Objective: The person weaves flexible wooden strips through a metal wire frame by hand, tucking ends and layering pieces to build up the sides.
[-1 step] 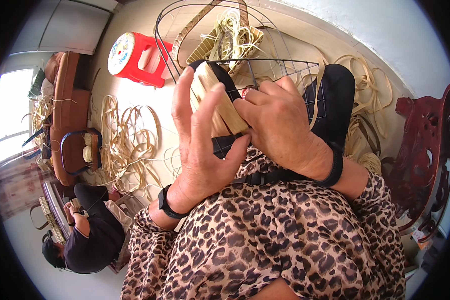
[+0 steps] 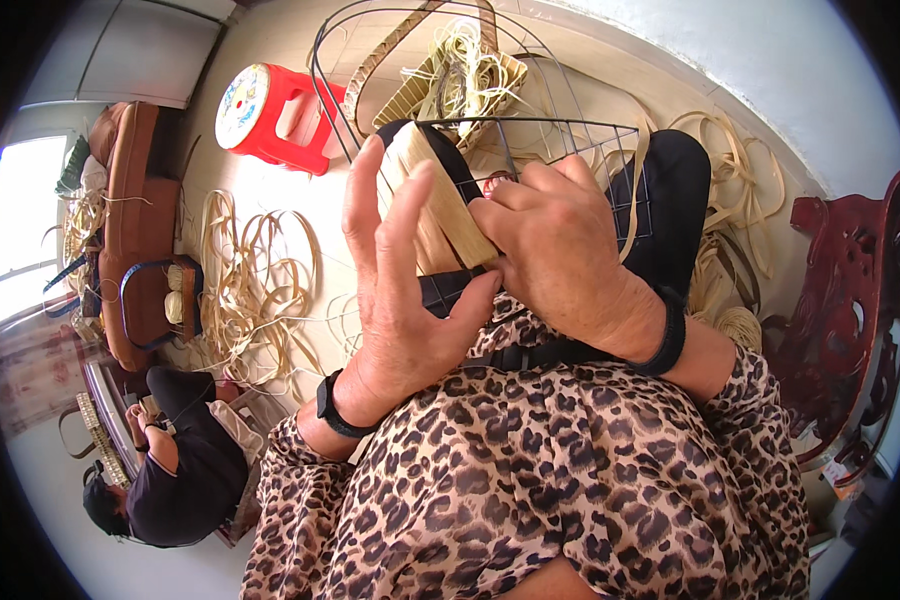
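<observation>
A black wire basket frame (image 2: 570, 121) rests across my lap. Flat tan strips (image 2: 438, 228) lie side by side over part of its wires, forming a pale band that slants between my hands. My left hand (image 2: 398, 320) is open beside the band, index and middle fingers stretched upward and apart; its thumb tip touches near the band's lower corner. Closed at the band's right edge, my right hand (image 2: 575, 255) has its fingers curled and pressed together on the lower end of a tan strip. Its palm side and the exact grip are hidden.
Ahead stands a woven basket (image 2: 510, 85) full of pale fibres, near a red stool (image 2: 280, 120). Loose tan strips (image 2: 260, 290) cover floor at left, with more strips (image 2: 735, 180) at right. A carved dark red chair (image 2: 840, 270) stands right; a seated person (image 2: 185, 480) works at lower left.
</observation>
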Motion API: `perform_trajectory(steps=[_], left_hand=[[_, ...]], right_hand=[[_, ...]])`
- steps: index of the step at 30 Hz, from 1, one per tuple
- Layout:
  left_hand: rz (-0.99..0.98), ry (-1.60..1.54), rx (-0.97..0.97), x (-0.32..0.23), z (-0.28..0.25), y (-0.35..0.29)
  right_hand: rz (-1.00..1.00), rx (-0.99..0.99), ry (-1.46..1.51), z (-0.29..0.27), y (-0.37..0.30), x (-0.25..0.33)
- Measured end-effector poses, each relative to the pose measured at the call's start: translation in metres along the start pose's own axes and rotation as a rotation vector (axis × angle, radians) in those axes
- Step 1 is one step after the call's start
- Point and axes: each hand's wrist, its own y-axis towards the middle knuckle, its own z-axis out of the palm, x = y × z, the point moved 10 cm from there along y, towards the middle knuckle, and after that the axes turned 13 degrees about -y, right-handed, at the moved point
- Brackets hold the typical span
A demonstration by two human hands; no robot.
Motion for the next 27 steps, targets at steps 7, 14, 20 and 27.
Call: perform_trajectory(steps=[7,14,20,27], left_hand=[[-0.107,-0.199,0.006,0.031,-0.001,0.000],[-0.030,0.047,-0.058,0.000,0.005,0.009],[-0.054,0.189,0.077,-0.001,0.021,0.010],[-0.038,0.165,0.006,0.001,0.015,0.008]], right_hand=[[0.060,0.031,-0.014,0.003,-0.001,-0.005],[0.052,0.037,-0.099,0.003,-0.002,-0.005],[-0.028,0.073,-0.093,0.006,-0.005,-0.005],[-0.240,0.277,0.130,0.010,-0.005,0.000]])
